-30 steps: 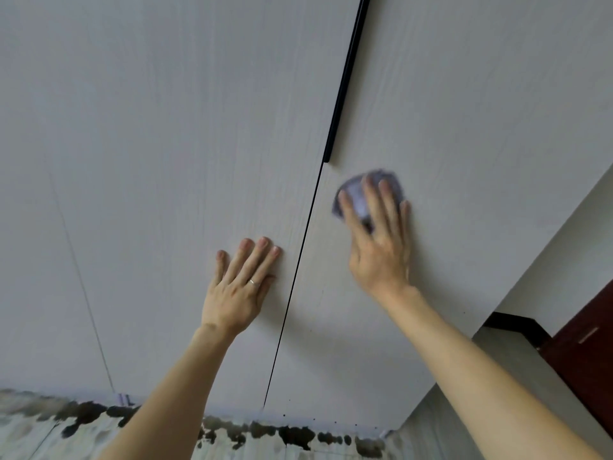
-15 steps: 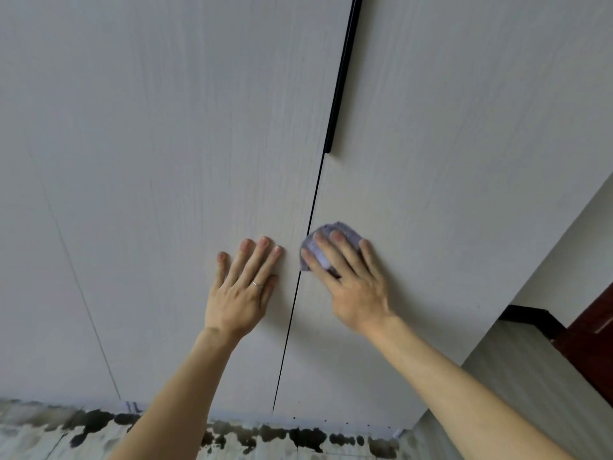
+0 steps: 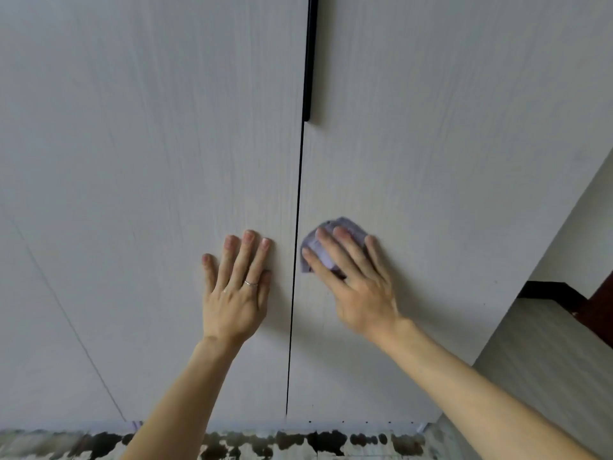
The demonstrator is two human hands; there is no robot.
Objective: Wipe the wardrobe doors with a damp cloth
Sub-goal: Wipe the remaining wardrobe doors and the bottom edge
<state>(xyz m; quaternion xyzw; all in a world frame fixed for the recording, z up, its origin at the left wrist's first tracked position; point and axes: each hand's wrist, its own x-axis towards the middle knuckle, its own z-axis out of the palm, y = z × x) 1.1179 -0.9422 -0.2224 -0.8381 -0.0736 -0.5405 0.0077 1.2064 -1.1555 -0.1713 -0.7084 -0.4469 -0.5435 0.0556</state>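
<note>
cloth has slid down the right door beside the gap, straight right hand fingers pressing it; left hand flat; its lower part likely next

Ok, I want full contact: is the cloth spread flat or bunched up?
Bunched. The cloth is crumpled into a wad under the right hand, fingers straight, on the right door.

Cloth mostly under R hand
</note>
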